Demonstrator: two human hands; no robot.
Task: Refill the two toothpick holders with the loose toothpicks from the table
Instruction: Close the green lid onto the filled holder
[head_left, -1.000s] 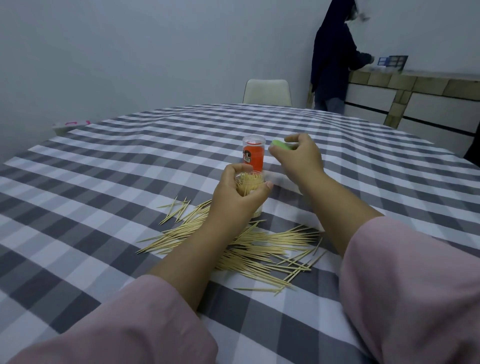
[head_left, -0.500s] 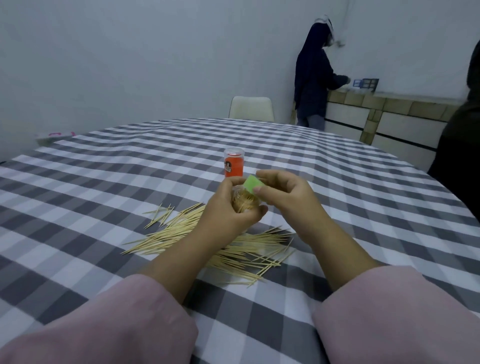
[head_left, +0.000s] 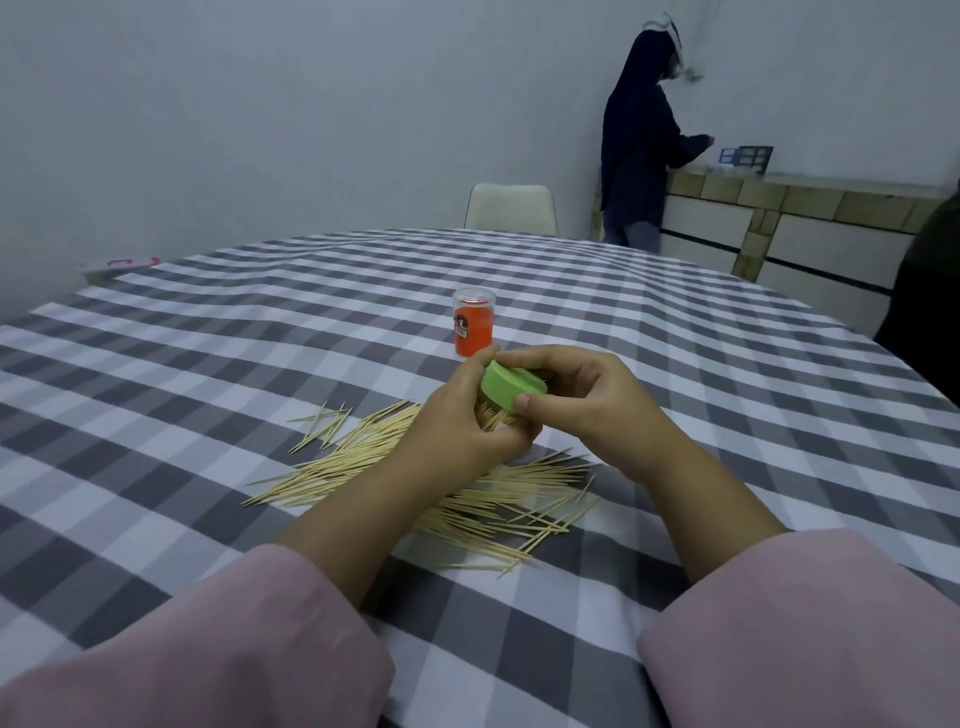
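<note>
My left hand (head_left: 457, 421) grips a clear toothpick holder (head_left: 493, 418) filled with toothpicks, held just above the table. My right hand (head_left: 582, 400) pinches a green round lid (head_left: 511, 389) and holds it tilted on top of that holder. A second holder (head_left: 473, 330), clear with an orange insert and label, stands upright on the cloth just behind my hands. Many loose toothpicks (head_left: 467, 499) lie scattered on the checked tablecloth under and in front of my wrists.
The round table (head_left: 208, 364) wears a grey-and-white checked cloth. A white chair (head_left: 511, 208) stands at the far side. A person in dark clothes (head_left: 639, 156) stands at a counter at the back right. A small pink-and-white box (head_left: 117, 267) sits at the far left edge.
My right hand brought the green lid from beside the orange holder back to the holder in my left hand and now sets it on top.
</note>
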